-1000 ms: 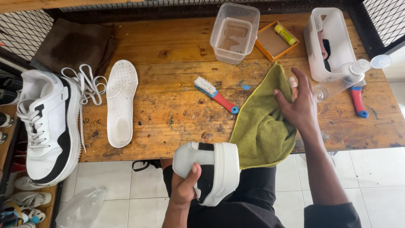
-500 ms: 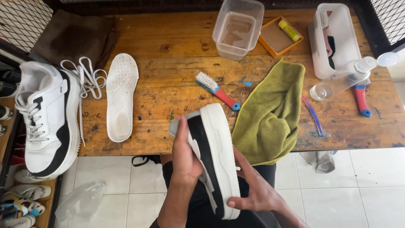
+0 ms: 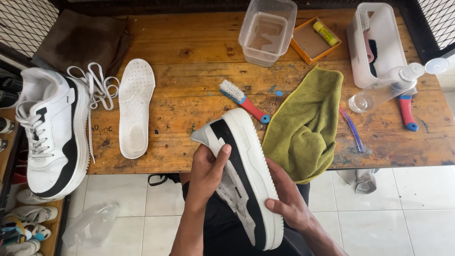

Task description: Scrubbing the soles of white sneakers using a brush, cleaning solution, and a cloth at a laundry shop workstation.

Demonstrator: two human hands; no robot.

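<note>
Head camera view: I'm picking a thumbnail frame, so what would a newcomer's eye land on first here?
First, the white and black sneaker held on its side at the table's near edge, with the left hand on its upper and the right hand under its thick sole. Next, the green cloth draped over the wooden table just right of it. Then the matching shoe at far left, beside loose laces and a white insole.
</note>
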